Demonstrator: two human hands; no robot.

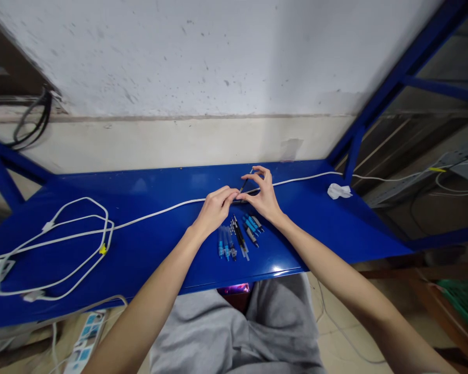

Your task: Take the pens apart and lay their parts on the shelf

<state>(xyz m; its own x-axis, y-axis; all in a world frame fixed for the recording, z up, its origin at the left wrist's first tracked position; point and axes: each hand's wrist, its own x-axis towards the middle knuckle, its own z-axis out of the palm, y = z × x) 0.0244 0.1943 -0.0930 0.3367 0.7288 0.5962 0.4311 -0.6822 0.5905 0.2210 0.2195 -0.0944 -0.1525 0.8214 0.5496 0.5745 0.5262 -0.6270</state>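
Observation:
Between my two hands, above the blue shelf, a thin dark pen refill point(244, 183) stands at a slant with a paler upper end. My left hand point(217, 205) pinches its lower end between thumb and fingertips. My right hand point(265, 196) is curled round it, the thumb close to the left fingertips and the bent forefinger at the upper part. Just below the hands lie loose pen parts: clear barrels with blue ends point(225, 243), several dark refills point(239, 236), and blue and grey short pen pieces point(253, 224). Fingers hide part of the held refill.
A white cable point(159, 209) runs across the blue shelf point(152, 249) behind the hands and loops at the left. Crumpled white paper point(339, 191) lies at the right. Blue frame posts point(390, 78) flank the shelf, with a wall behind. A power strip point(85, 340) sits lower left.

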